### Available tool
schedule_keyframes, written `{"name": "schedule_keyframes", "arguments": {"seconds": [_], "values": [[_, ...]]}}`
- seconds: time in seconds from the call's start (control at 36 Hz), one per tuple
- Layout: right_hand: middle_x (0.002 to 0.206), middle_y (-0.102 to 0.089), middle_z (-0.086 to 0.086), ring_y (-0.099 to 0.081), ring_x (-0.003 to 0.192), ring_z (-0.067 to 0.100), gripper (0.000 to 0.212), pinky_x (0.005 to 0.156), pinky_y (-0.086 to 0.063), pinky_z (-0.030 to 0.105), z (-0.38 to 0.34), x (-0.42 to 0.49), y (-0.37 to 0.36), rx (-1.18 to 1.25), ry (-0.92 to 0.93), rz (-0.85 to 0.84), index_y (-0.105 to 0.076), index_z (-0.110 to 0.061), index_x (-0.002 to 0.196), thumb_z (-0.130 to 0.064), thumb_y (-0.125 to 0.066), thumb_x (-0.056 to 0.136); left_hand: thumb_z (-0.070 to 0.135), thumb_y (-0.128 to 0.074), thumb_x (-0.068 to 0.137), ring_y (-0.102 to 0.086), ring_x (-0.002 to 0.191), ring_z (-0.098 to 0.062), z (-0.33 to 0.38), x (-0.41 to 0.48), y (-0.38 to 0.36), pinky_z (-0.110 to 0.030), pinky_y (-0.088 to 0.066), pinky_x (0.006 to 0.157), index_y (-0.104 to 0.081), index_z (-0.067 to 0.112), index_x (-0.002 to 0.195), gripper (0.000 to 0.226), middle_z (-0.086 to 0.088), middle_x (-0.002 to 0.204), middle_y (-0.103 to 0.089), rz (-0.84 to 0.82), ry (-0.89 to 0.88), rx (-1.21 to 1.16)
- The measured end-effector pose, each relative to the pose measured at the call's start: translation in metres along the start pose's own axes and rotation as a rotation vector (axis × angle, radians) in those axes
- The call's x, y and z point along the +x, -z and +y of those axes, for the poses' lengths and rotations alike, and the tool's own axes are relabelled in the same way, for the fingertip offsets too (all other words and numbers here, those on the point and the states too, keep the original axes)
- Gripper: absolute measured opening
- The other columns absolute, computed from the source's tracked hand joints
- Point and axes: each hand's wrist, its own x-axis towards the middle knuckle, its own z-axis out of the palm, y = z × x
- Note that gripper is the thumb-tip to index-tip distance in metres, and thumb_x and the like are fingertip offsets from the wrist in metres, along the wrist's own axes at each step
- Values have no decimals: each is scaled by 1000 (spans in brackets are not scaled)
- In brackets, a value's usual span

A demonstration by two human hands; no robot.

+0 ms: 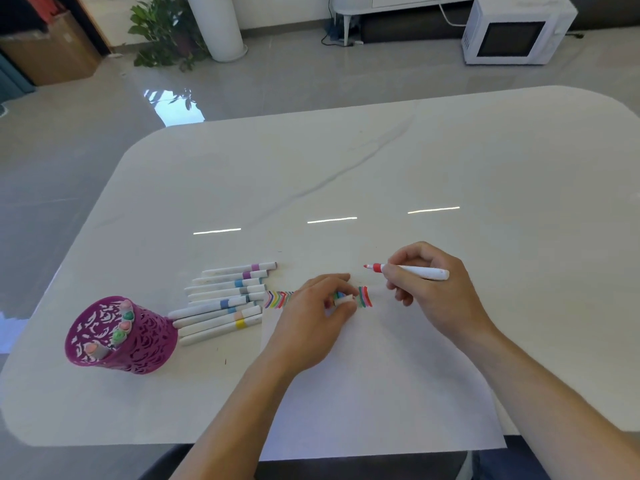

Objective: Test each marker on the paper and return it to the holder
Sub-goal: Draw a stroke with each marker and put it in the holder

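My right hand (429, 289) grips an uncapped red marker (408, 270), its tip pointing left just above the white paper (374, 382). My left hand (318, 313) rests on the paper and pinches a small white cap (344, 299). A row of coloured chevron strokes (278, 299) runs across the paper's top edge, partly hidden under my left hand, ending in green and red strokes (363, 296). Several capped white markers (225, 299) lie side by side left of the paper. The purple cut-out holder (121, 336) stands at the table's left with several markers inside.
The white marble table (381, 174) stretches far beyond the paper. On the floor behind stand a white microwave (516, 32), a potted plant (166, 29) and a white column (221, 26). A cardboard box (52, 53) sits at the far left.
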Motion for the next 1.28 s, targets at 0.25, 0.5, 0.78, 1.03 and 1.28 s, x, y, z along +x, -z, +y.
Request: {"name": "schedule_keyframes", "arguments": {"seconds": [0.25,0.5,0.78,1.03,1.28], "values": [[86,-77,5,-72,73,20,22,67,-59,28,-17,-10,1,85,-17,3,-79,-14,95,-23,-61,104,28,-65,96,-68,79,-6,6,-7,12,-19,-55,74,-73,40,108,18,13,89,-72,166,90,-323],[86,-79,10,-73,73,28,19,70,-63,35,-26,-16,-8,95,69,-37,-70,-8,93,-18,-58,105,20,-70,92,-72,80,-9,11,-8,14,-15,-54,71,-75,21,108,16,7,89,-77,154,163,-580],[80,-76,13,-71,70,29,23,67,-61,33,-28,-16,-8,89,50,-80,-70,-10,89,-29,-61,97,18,-70,93,-69,77,-7,12,-10,19,-12,-51,68,-74,29,102,15,8,86,-75,105,142,-462],[76,-74,13,-70,67,26,24,65,-59,31,-29,-15,-8,88,46,-66,-71,-13,84,-33,-61,92,20,-69,94,-67,80,-2,14,-11,21,-13,-51,70,-74,35,105,19,11,88,-74,74,143,-401],[77,-75,13,-72,68,26,21,67,-60,28,-25,-16,-18,124,11,-127,-71,-3,90,-17,-61,102,14,-66,96,-64,70,-4,14,-14,23,-13,-49,69,-77,24,106,18,6,75,-71,27,101,-505]]}}
